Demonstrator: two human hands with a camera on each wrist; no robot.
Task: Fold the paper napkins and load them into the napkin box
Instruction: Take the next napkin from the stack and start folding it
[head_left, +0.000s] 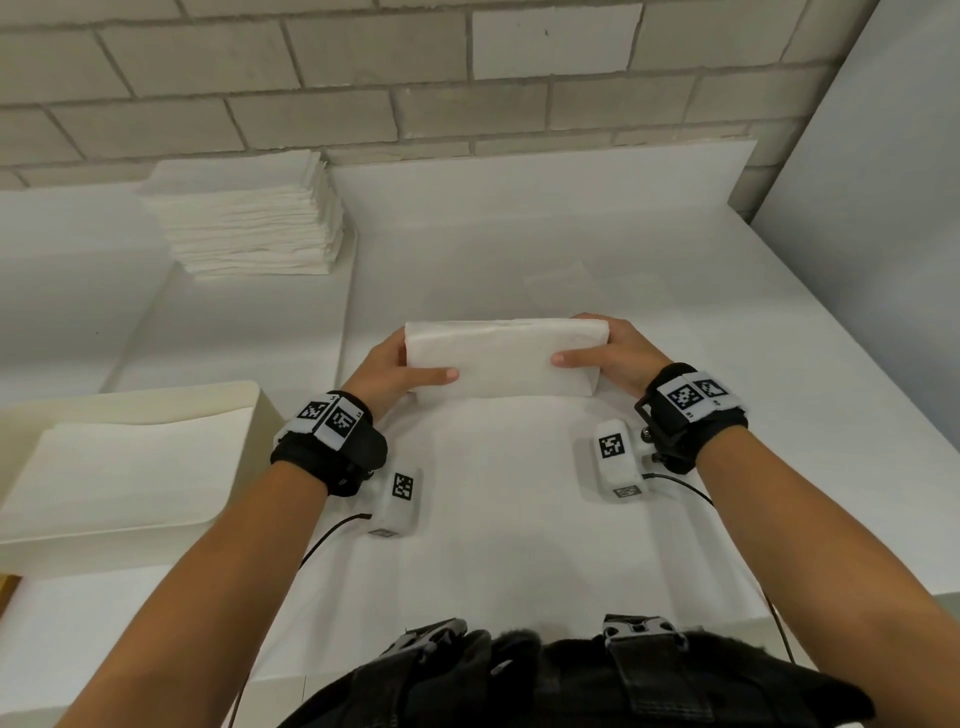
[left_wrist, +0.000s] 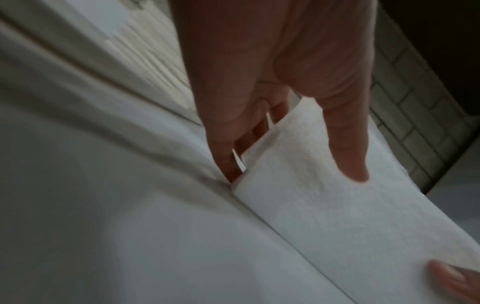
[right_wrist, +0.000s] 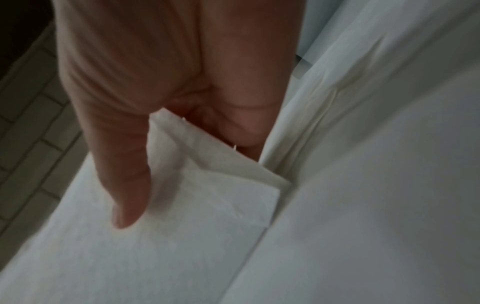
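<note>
A white paper napkin (head_left: 504, 358) is held between both hands at the middle of the table, folded over into a long band. My left hand (head_left: 400, 371) pinches its left end, thumb on the near face and fingers behind. My right hand (head_left: 605, 356) pinches the right end the same way. In the left wrist view the thumb (left_wrist: 345, 144) lies on the napkin (left_wrist: 337, 205). The right wrist view shows the thumb (right_wrist: 124, 185) on the napkin (right_wrist: 194, 226), whose near right corner is doubled up. A cream napkin box (head_left: 156, 405) at the left holds a flat napkin (head_left: 124, 473).
A tall stack of unfolded napkins (head_left: 249, 218) stands at the back left near the brick wall (head_left: 363, 78). A white cloth (head_left: 519, 519) covers the table. A grey panel (head_left: 872, 208) rises at the right.
</note>
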